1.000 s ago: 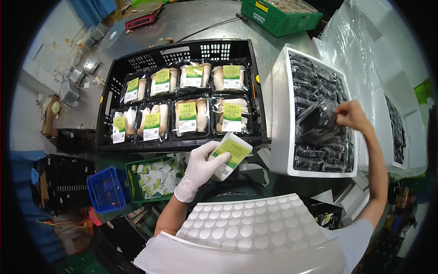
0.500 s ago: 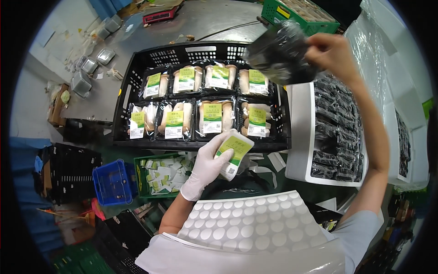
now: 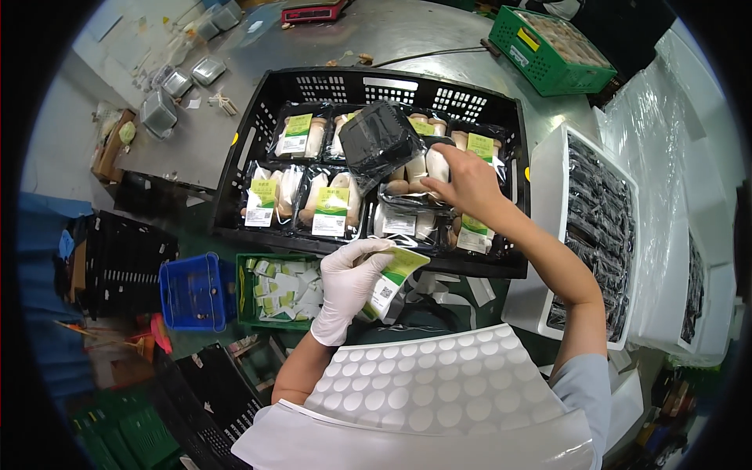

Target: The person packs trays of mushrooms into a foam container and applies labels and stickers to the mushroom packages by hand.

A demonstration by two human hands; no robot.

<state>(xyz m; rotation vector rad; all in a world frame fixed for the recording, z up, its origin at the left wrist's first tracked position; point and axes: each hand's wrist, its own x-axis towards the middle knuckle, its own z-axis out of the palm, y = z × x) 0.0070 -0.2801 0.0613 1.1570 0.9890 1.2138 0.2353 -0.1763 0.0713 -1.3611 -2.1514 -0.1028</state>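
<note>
My left hand (image 3: 348,283), in a white glove, holds a small stack of green and white labels (image 3: 394,276) just below the near rim of a black crate (image 3: 251,137). My bare right hand (image 3: 468,182) is over the crate's right half and grips a black wrapped tray pack (image 3: 381,141), tilted above the packs lying there. The crate holds two rows of wrapped mushroom packs (image 3: 331,202), most with a green and white label on top.
A white foam box (image 3: 545,188) of black trays stands to the right, with plastic-wrapped boxes (image 3: 674,149) behind it. A green crate (image 3: 548,51) sits far right on the metal table (image 3: 196,133). Below are a small green basket of labels (image 3: 286,290) and a blue basket (image 3: 192,291).
My right hand took a black tray pack from the foam box at the right, swung it up and left, and now lowers it over the crate. The left hand stayed with its labels.
</note>
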